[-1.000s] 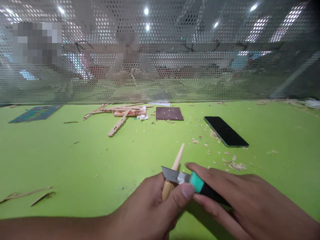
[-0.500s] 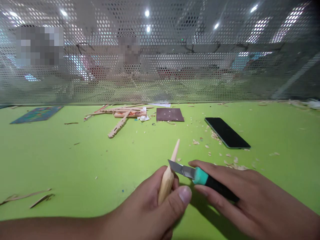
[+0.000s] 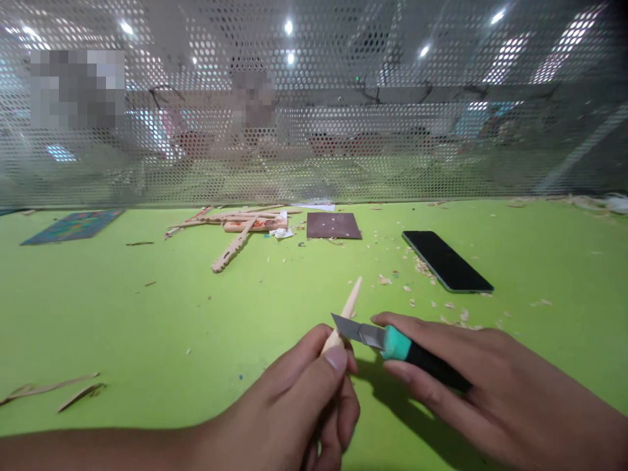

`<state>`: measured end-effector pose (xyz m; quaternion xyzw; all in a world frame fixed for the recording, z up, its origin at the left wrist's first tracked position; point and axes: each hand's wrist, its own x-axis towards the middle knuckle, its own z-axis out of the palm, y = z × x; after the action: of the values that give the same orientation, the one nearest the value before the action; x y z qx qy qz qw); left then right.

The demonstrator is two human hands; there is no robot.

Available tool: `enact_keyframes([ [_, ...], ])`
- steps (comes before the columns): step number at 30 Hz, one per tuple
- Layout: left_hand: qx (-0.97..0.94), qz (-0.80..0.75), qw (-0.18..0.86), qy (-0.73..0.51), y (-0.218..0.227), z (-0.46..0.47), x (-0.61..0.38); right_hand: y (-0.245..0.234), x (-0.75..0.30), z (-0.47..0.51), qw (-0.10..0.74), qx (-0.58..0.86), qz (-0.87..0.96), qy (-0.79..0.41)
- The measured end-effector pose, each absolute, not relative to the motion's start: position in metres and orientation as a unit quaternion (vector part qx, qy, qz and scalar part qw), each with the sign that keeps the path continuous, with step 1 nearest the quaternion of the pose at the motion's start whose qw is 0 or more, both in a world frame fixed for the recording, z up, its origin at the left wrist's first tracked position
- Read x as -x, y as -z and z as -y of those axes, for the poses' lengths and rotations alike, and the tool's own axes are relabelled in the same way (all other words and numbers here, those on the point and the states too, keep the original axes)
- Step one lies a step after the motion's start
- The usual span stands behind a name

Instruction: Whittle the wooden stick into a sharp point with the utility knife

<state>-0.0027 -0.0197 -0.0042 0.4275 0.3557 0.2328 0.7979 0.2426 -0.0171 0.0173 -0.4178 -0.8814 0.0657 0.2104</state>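
Note:
In the head view, my left hand (image 3: 307, 392) is closed around a pale wooden stick (image 3: 351, 299) whose narrow, whittled end points up and away. The thumb presses on the stick's thicker part, most of which the fingers hide. My right hand (image 3: 471, 386) grips a carving knife (image 3: 398, 345) by its black and turquoise handle. Its angled steel blade lies across the stick just above my left thumb, apparently touching the wood where it begins to narrow.
A black phone (image 3: 446, 261) lies at the right among wood shavings (image 3: 461, 317). Farther back are a brown square sheet (image 3: 333, 226) and a pile of carved wooden sticks (image 3: 235, 245). A patterned mat (image 3: 73, 227) lies far left. A perforated metal screen (image 3: 314, 163) borders the green table (image 3: 161, 340).
My left thumb has moved from beside the stick onto it, covering the thicker part. The stick's tip has tilted slightly right. My right hand and the knife have barely shifted.

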Motion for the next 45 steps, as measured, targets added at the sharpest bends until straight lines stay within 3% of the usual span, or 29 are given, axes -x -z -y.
enact_keyframes([
  [10,-0.449,-0.349,0.789,-0.231,0.006,0.020,0.001,-0.013,-0.245,0.010,0.210,0.417,0.880,-0.087],
  [20,-0.419,-0.320,0.803,-0.278,0.000,0.016,-0.002,-0.016,-0.237,0.023,0.169,0.373,0.891,-0.198],
  [24,-0.460,-0.319,0.800,-0.215,0.000,0.012,0.002,-0.009,-0.238,0.025,0.169,0.377,0.902,-0.126],
  [30,-0.497,-0.313,0.779,-0.217,-0.005,0.011,0.001,-0.005,-0.232,0.030,0.198,0.382,0.903,0.005],
  [45,-0.543,-0.367,0.714,-0.248,-0.007,0.016,0.001,0.003,-0.230,0.037,0.229,0.404,0.885,0.031],
])
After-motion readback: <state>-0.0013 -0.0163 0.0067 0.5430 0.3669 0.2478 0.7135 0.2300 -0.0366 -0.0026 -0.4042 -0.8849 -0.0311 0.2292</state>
